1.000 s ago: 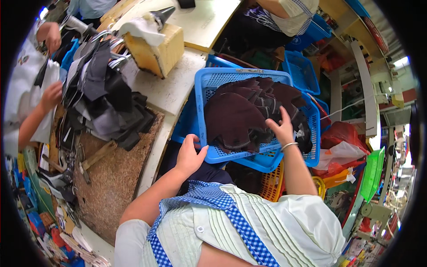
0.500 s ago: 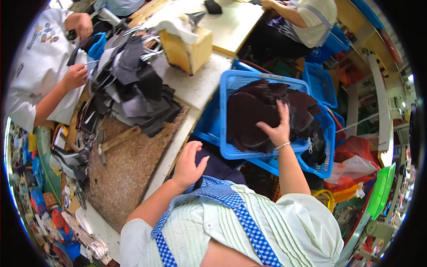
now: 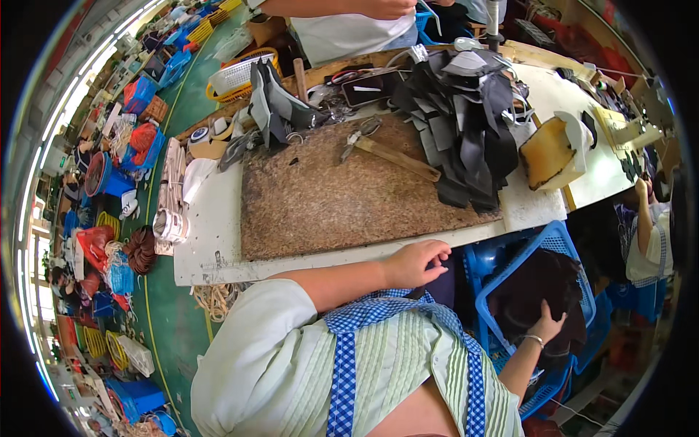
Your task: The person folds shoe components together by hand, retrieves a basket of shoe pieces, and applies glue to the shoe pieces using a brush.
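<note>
My right hand (image 3: pixel 547 326) is over the blue basket (image 3: pixel 486 309) at my right, its fingers spread against the dark brown flat cut pieces (image 3: pixel 528 288) that fill it. Whether the fingertips touch the pieces I cannot tell. My left hand (image 3: pixel 416 264) hovers by the table's near edge, fingers loosely bent and apart with nothing in them. In front of it lies a worn brown work board (image 3: pixel 328 200) on the white table. A hammer (image 3: pixel 397 156) with a wooden handle rests on the board. Beside the hammer rises a heap of black and grey cut pieces (image 3: pixel 466 109).
A yellowish block (image 3: pixel 547 154) with a white cloth stands right of the heap. Grey-black pieces (image 3: pixel 275 109) stand on the board's far left. A roll of tape (image 3: pixel 199 135) sits nearby. One person (image 3: pixel 349 33) works across the table, another (image 3: pixel 650 240) at the far right.
The view has swung left, bringing the whole board and the green floor into sight. My right hand stays over the basket's pieces; my left fingers are more bent than before.
</note>
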Demonstrator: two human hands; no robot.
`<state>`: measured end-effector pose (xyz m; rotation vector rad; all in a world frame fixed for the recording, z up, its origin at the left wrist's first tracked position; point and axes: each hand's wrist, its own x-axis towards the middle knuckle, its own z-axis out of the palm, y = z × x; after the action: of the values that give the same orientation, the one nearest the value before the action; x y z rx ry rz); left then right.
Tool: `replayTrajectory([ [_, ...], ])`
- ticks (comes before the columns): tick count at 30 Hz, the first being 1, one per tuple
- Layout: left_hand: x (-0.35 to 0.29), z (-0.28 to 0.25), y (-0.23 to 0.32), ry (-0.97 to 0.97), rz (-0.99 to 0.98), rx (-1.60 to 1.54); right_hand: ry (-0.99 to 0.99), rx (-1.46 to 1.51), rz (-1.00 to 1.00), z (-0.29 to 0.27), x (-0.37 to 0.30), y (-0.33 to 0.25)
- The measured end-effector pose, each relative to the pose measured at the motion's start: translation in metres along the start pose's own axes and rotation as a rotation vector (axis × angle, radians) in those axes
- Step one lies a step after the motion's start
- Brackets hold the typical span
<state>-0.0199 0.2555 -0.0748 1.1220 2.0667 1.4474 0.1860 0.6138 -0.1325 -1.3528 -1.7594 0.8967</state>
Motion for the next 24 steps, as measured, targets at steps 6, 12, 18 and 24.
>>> replayTrajectory([
  [6,-0.057,-0.101,-0.003,0.214,-0.186,-0.213,-0.223,0.423,-0.251,-0.083,-0.015,-0.133],
  [12,-0.079,-0.182,0.001,0.353,-0.199,-0.712,-0.692,0.592,-0.299,-0.026,-0.068,-0.274],
  [18,-0.112,-0.211,-0.014,0.178,-0.145,-1.301,-1.727,0.541,-0.023,0.150,-0.173,-0.345],
  [24,-0.152,-0.216,-0.044,0.428,-0.484,-0.836,-1.251,0.114,-1.106,0.225,-0.257,-0.291],
])
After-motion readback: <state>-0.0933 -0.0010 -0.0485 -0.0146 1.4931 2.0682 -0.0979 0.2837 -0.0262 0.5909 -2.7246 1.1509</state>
